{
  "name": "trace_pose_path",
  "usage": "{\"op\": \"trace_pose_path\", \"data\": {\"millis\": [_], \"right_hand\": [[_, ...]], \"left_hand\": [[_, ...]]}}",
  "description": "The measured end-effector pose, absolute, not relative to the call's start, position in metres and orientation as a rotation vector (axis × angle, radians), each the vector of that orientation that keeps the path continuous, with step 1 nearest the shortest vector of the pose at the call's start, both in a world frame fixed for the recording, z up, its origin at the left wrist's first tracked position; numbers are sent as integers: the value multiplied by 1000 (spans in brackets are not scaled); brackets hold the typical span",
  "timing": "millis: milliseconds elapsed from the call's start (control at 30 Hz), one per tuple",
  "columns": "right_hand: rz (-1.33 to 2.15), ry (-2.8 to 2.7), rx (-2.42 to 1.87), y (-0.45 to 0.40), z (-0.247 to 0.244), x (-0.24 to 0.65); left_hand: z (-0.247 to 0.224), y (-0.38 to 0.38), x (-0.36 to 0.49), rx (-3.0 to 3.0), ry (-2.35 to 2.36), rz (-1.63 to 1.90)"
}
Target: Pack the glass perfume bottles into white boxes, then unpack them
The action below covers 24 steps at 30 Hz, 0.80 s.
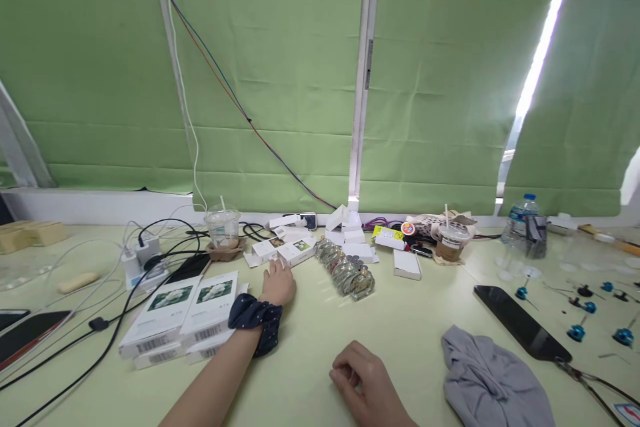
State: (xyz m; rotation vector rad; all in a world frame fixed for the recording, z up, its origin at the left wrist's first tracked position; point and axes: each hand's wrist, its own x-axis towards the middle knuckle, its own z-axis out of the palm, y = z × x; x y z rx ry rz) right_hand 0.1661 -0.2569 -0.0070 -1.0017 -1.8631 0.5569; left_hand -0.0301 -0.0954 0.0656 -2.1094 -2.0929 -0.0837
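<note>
My left hand (279, 283), with a dark dotted scrunchie (256, 321) on the wrist, reaches forward over the table. Its fingers are extended at the near edges of two small white boxes (299, 251) with green pictures; whether they touch is hard to tell. Close to its right lies a row of small clear bags (344, 268) with metallic contents. Left of the wrist, larger white boxes (209, 303) with flower pictures are stacked in two piles. My right hand (363, 381) rests near the front edge, fingers curled in loosely, with nothing visible in them.
Black and white cables and chargers (145, 267) tangle at left. Plastic cups (221, 227) and a water bottle (520, 220) stand toward the back. On the right are a grey cloth (493, 377), a black phone (523, 321), scissors (583, 373) and several blue metal parts (576, 331).
</note>
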Motion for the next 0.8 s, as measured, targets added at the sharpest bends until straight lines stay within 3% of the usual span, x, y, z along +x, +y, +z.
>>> {"op": "trace_pose_path", "data": {"millis": [467,800], "right_hand": [[570,-1909,-1020,-259,1,168],[557,-1856,-1000,-259,-4,167]], "left_hand": [[70,-117,-25,-2240,-2017,26],[65,-186,-5,-2429,-1705,151]]}}
